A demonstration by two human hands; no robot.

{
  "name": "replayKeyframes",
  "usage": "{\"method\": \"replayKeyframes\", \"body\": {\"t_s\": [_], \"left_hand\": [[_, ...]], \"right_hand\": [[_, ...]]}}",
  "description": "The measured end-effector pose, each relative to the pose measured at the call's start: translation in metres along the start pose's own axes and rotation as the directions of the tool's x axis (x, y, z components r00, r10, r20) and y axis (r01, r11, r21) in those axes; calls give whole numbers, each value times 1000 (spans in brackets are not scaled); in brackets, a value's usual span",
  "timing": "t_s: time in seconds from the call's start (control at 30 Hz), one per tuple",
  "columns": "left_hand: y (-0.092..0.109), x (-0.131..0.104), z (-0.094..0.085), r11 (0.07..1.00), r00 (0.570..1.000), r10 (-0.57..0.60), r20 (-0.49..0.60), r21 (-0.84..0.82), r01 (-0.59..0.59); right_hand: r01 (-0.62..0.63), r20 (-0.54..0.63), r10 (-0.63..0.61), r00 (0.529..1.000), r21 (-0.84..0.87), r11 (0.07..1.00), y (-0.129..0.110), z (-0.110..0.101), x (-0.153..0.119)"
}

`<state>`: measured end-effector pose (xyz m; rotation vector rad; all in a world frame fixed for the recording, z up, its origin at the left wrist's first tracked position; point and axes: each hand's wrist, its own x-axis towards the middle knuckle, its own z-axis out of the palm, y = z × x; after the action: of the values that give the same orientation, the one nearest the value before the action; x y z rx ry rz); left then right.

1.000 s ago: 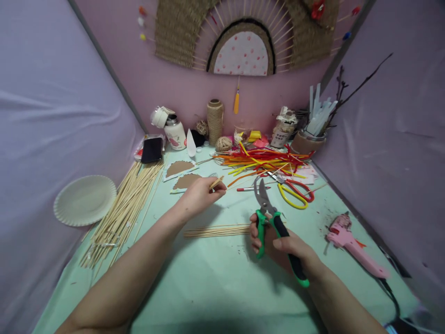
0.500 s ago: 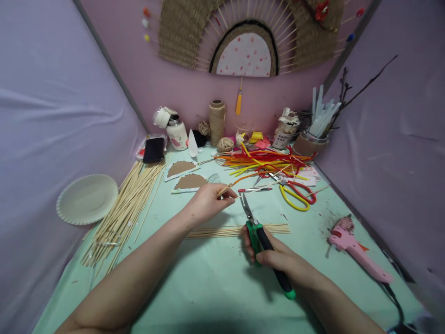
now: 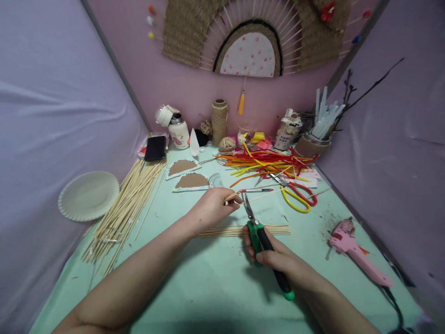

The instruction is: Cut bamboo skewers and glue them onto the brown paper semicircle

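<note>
My left hand (image 3: 216, 206) is closed around thin wooden sticks (image 3: 232, 196), whose ends stick out past the thumb and fingers. One slender stick (image 3: 262, 196) runs from the fingertips to the right, across the blades of the pruning shears (image 3: 256, 232). These shears have green and black handles, and their blades are parted. Wrapped around the handles is my right hand (image 3: 273, 253), with the blades pointing up beside my left fingertips. A row of sticks (image 3: 274, 229) lies on the table behind the shears and partly under my left hand.
On the left lie a stick pile (image 3: 128, 208) and a white plate (image 3: 88, 195). Brown half-round pieces (image 3: 191, 181), a red pen (image 3: 257, 190), pipe cleaners (image 3: 271, 160) and scissors (image 3: 297, 197) lie farther back. A pink glue gun (image 3: 359, 257) with a cord is at right.
My left hand has moved slightly right and down with its sticks, closer to the blades. The shears stay nearly in place. The whole view has shifted a little.
</note>
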<state>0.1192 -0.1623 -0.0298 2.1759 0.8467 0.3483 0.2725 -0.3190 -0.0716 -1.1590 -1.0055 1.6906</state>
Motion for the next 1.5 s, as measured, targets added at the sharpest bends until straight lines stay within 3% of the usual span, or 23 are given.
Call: {"method": "replayKeyframes", "body": {"t_s": [1.5], "left_hand": [[7, -1, 4, 995, 1000, -11, -2, 104, 11]], "right_hand": [[9, -60, -12, 998, -46, 999, 0, 3, 2]]}}
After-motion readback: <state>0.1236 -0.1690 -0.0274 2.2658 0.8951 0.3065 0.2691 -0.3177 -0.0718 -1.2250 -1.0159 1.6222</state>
